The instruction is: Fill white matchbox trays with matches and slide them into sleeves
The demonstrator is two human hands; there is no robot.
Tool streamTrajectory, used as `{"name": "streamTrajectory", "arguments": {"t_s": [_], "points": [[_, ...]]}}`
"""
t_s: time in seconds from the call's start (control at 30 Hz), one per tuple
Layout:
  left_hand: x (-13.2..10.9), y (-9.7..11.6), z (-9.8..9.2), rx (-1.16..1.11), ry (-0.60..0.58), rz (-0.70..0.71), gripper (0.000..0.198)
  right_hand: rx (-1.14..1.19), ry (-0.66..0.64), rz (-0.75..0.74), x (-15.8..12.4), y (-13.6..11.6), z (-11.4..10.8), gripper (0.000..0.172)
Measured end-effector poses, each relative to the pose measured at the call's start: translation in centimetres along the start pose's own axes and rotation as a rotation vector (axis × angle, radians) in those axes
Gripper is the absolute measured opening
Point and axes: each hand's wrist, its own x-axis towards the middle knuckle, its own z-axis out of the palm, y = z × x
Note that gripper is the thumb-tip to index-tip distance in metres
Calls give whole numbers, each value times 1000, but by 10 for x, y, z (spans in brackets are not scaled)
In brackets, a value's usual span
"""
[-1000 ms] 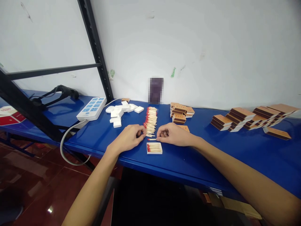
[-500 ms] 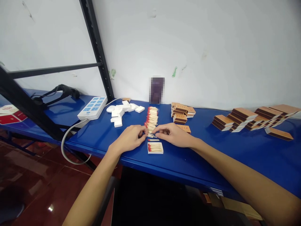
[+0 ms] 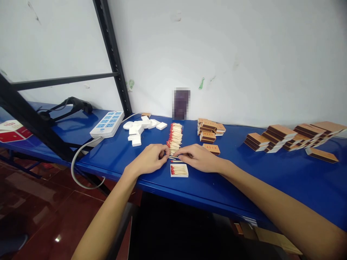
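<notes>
My left hand [image 3: 151, 159] is curled at the near end of a long row of red-tipped matches [image 3: 176, 136], its thumb and forefinger closed at the match-head side. From the other side, my right hand [image 3: 199, 157] pinches at the plain ends of the nearest matches, which its fingers partly hide. A single loose match [image 3: 177, 161] lies just below the fingertips. Closer to the table's front edge sits a white matchbox tray [image 3: 179, 175], with matches lying in it, heads to the left.
White matchbox trays [image 3: 135, 128] lie heaped at left, near a power strip [image 3: 107, 124] with a grey cable. Matchbox sleeves [image 3: 208, 136] are piled right of the matches; stacked matchboxes [image 3: 280, 131] stand farther right. A black shelf post [image 3: 112, 54] rises at left. A blurred dark object [image 3: 181, 104] is at the wall.
My right hand has shifted slightly down, its fingers still at the near matches. My left hand is almost unmoved. The tray and its matches look the same.
</notes>
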Motion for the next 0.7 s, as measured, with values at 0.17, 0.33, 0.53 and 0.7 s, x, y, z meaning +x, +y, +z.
{"name": "streamTrajectory", "arguments": {"t_s": [0.17,0.33,0.53,0.7], "points": [[0,-1,0,-27,35,-24,13,5,45,-27,0,0,0,32],[0,-3,0,-30,43,-55,12,4,83,-23,0,3,2,32],[0,-4,1,0,50,-29,11,-20,87,-26,-1,5,2,33],[0,-2,0,17,24,-19,12,-9,91,-28,-1,4,2,33]]}}
